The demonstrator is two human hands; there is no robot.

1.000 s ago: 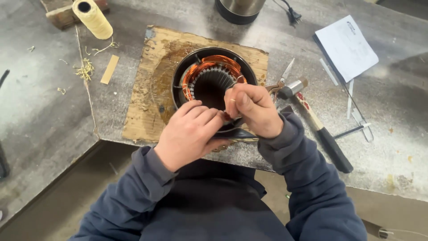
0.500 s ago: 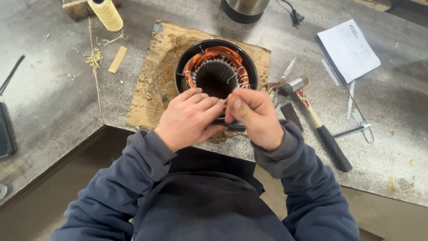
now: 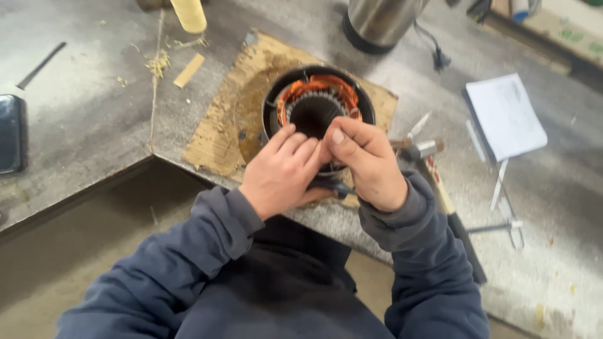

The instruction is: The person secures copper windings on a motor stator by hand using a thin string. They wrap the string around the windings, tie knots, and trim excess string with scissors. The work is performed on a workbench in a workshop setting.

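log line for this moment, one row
left hand: on near rim of motor stator | right hand: pinching at rim, grip hidden | stator: on cardboard sheet | hammer: lying right of stator

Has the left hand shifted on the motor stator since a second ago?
No. The left hand rests on the stator's near rim, beside the right hand, as before; only the camera view moved against the cardboard pad.

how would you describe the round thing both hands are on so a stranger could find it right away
Start at the grey workbench and find the tattered brown cardboard sheet near its front edge. On it sits a round black motor housing, with the left hand and right hand at its near rim. Nothing else there has orange-copper windings ringing a dark toothed bore.
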